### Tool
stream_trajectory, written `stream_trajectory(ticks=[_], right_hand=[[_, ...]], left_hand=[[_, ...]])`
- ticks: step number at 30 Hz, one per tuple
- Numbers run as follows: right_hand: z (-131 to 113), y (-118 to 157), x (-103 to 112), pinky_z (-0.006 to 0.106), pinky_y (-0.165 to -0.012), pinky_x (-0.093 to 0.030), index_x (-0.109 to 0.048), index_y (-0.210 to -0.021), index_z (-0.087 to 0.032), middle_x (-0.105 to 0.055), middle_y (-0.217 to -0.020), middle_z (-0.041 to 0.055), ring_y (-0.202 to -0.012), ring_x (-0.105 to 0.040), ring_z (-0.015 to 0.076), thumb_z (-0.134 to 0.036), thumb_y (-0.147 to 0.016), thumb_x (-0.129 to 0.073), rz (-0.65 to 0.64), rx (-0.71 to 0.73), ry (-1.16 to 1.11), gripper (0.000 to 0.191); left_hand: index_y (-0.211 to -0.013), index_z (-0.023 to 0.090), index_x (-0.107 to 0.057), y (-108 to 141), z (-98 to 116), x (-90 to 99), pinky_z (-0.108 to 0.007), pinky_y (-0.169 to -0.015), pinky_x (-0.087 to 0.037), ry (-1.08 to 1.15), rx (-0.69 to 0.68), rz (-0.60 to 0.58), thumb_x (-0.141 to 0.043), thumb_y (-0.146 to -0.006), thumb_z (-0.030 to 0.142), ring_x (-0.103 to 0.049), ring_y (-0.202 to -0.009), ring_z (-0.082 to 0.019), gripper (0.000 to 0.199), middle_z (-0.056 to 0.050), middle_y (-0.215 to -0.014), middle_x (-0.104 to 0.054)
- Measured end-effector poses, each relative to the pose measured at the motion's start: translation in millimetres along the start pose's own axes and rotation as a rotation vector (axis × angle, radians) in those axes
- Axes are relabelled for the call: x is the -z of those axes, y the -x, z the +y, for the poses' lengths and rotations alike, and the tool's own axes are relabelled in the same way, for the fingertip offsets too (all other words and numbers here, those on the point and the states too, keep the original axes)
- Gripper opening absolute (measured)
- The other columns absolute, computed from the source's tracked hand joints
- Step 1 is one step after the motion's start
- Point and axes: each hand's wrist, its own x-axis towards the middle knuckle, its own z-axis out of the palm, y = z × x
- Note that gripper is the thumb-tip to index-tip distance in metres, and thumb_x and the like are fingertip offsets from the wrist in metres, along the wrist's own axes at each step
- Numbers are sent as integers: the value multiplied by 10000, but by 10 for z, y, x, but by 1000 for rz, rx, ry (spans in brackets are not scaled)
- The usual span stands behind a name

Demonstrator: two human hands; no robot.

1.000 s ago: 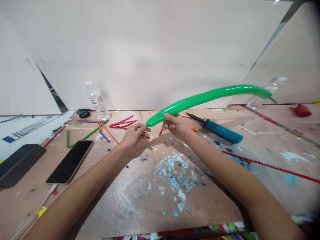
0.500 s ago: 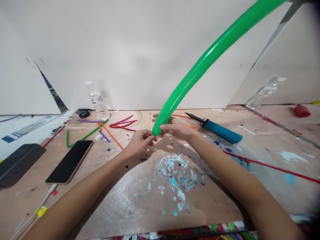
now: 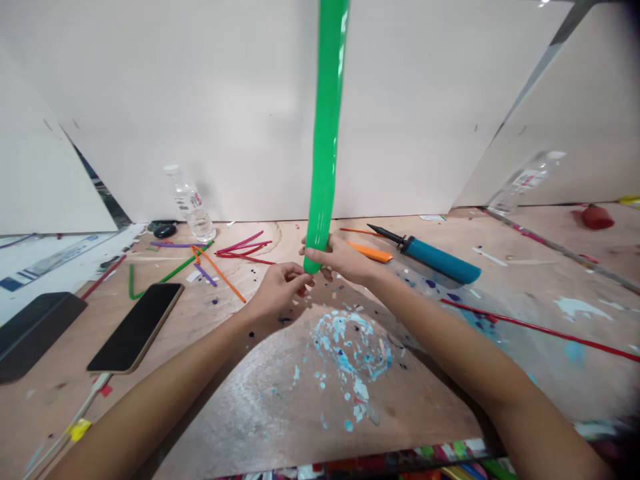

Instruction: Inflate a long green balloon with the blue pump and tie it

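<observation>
A long inflated green balloon (image 3: 326, 133) rises almost straight up from my hands and runs out of view at the top. My right hand (image 3: 345, 259) is wrapped round its lower end, thumb in front and fingers behind. Just to the left, my left hand (image 3: 285, 283) has its fingertips pinched together at the balloon's bottom tip. Whatever lies between those fingertips, perhaps the balloon's end, is too small to make out.
A blue hand pump (image 3: 440, 260) and an orange tool (image 3: 371, 252) lie to the right. Uninflated balloons (image 3: 245, 250) are scattered at the back left. A phone (image 3: 137, 327) and water bottle (image 3: 190, 207) stand left; a second bottle (image 3: 527, 181) leans right. White panels (image 3: 225, 100) close off the back.
The green balloon has swung from leaning far right to nearly upright. My right hand has turned slightly with it, while my left hand stays in nearly the same place.
</observation>
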Motion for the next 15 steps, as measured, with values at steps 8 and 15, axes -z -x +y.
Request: stream_trajectory(ticks=[8,15], right_hand=[[13,-33,102,243,-534,-537,-473,-1113,-225,-675,-889,8,-600,-651,122,-256,-704,-769,-193,-50,-390,506],[-5,-5,-9,199,-406,-456,-498,-1006,-192,-613,-656,-56,-439,-550,86,-267,-654,-800,-145,-45,-308,470]], left_hand=[[-723,130,-658,-86,-120,45,-237,-542,-490,253,16,-51,-753,-689,382,-587,-523,-98,272,-36,-698,-671],[-685,138,-659,-28,-6,45,-232,-503,-458,95,22,-43,-731,-698,288,-571,-476,-109,167,-27,-562,-639]])
